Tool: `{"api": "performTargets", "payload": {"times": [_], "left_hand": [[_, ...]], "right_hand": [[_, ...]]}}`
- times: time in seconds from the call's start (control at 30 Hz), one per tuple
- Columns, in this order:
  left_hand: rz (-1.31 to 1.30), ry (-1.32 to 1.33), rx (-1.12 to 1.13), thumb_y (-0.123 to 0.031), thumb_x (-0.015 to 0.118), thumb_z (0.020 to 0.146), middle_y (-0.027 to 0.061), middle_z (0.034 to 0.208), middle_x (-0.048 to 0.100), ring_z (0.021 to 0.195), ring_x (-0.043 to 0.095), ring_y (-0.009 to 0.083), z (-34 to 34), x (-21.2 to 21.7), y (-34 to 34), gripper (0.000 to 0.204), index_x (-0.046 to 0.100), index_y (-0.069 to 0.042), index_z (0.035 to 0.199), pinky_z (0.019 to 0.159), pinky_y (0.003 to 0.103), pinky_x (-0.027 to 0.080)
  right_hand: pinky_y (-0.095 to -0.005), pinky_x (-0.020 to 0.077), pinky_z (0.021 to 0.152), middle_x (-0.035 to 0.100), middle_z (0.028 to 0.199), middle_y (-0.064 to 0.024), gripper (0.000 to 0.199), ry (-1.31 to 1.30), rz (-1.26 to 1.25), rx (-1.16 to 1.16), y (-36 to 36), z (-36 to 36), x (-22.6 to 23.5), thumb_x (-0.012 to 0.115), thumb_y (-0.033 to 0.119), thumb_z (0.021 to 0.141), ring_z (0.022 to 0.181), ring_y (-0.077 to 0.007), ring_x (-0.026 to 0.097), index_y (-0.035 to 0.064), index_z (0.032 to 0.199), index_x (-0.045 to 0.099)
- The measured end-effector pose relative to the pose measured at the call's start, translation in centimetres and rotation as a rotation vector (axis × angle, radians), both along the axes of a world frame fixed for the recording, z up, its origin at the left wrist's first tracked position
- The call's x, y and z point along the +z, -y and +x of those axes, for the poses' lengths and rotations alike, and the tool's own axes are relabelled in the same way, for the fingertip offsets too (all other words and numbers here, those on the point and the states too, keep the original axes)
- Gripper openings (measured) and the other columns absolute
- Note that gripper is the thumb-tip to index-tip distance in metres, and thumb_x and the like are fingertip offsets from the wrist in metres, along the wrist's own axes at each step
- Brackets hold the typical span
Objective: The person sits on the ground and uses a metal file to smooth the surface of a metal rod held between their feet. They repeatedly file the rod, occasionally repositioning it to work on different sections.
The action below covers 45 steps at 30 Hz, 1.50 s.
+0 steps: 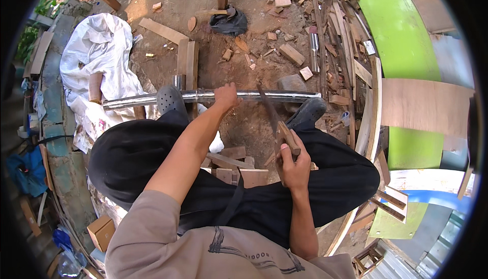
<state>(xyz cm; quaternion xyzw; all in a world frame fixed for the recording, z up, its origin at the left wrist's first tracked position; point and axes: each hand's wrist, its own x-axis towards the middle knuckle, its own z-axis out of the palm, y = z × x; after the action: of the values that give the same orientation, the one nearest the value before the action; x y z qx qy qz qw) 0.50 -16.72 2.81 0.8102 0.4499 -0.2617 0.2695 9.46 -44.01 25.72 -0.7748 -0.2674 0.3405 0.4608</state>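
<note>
A long narrow bar (175,97), dark with a pale silvery stripe, lies crosswise before me. My left hand (227,97) is closed around its middle. In my right hand (295,163) is the wooden handle of a handsaw (271,110), whose dark blade points away from me. The blade's far end crosses the bar just right of my left hand; whether its teeth touch the bar I cannot tell. My left clog (171,99) is at the bar's left part, and my right clog (310,111) is by its right end.
A white sack (99,50) lies at the left, under the bar's left end. Wood offcuts (292,53) litter the dirt ground. Long planks (351,50) and a green panel (406,30) line the right side. A black plastic bag (229,22) sits by a wooden post.
</note>
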Motion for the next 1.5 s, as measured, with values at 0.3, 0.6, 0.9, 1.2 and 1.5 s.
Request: {"api": "performTargets", "payload": {"times": [0.3, 0.6, 0.9, 1.2, 1.5], "left_hand": [[0.053, 0.052, -0.213, -0.080, 0.071, 0.072, 0.0154, 0.129, 0.065, 0.125, 0.059, 0.0343, -1.4, -3.5, -3.4, 0.095, 0.060, -0.009, 0.134, 0.108, 0.052, 0.041], [-0.047, 0.145, -0.198, -0.085, 0.076, 0.059, 0.0198, 0.087, 0.071, 0.092, 0.071, 0.0375, -1.8, -5.7, -4.0, 0.099, 0.062, 0.003, 0.104, 0.082, 0.047, 0.054], [0.222, 0.399, -0.159, -0.080, 0.074, 0.064, 0.0193, 0.093, 0.070, 0.093, 0.070, 0.0382, -3.6, -5.5, -2.1, 0.091, 0.058, -0.002, 0.108, 0.082, 0.048, 0.054], [0.230, 0.465, -0.217, -0.075, 0.073, 0.069, 0.0126, 0.103, 0.069, 0.105, 0.067, 0.0345, -3.8, -6.5, -1.6, 0.081, 0.057, -0.008, 0.113, 0.088, 0.046, 0.052], [0.280, 0.480, -0.125, -0.066, 0.084, 0.064, 0.0112, 0.104, 0.070, 0.106, 0.068, 0.0318, -3.7, -5.9, -0.2, 0.079, 0.060, -0.009, 0.114, 0.089, 0.045, 0.051]], "right_hand": [[-0.0245, 0.0508, 0.064, 0.071, 0.093, -0.0089, 0.058, -0.212, 0.040, -0.038, -0.6, 0.3, -2.3, 0.060, 0.010, 0.099, 0.072, -0.0087, 0.062, -0.0065, 0.151, 0.042], [-0.0206, 0.0439, 0.053, 0.067, 0.091, -0.0067, 0.061, -0.305, -0.033, 0.018, -1.3, -0.1, -2.6, 0.056, 0.007, 0.102, 0.060, -0.0049, 0.052, -0.0003, 0.158, 0.032], [-0.0293, 0.0483, 0.088, 0.068, 0.114, -0.0204, 0.063, -0.053, -0.066, 0.094, -0.7, -0.4, -4.0, 0.063, 0.008, 0.096, 0.100, -0.0182, 0.063, -0.0066, 0.152, 0.039], [-0.0236, 0.0445, 0.057, 0.060, 0.081, -0.0042, 0.062, -0.058, -0.055, 0.124, -0.3, -1.3, -3.8, 0.059, 0.008, 0.099, 0.064, -0.0075, 0.053, 0.0009, 0.157, 0.037], [-0.0308, 0.0513, 0.082, 0.071, 0.106, -0.0187, 0.061, 0.020, -0.148, 0.087, -0.3, -3.5, -2.2, 0.066, 0.017, 0.098, 0.093, -0.0178, 0.067, -0.0048, 0.151, 0.044]]}}
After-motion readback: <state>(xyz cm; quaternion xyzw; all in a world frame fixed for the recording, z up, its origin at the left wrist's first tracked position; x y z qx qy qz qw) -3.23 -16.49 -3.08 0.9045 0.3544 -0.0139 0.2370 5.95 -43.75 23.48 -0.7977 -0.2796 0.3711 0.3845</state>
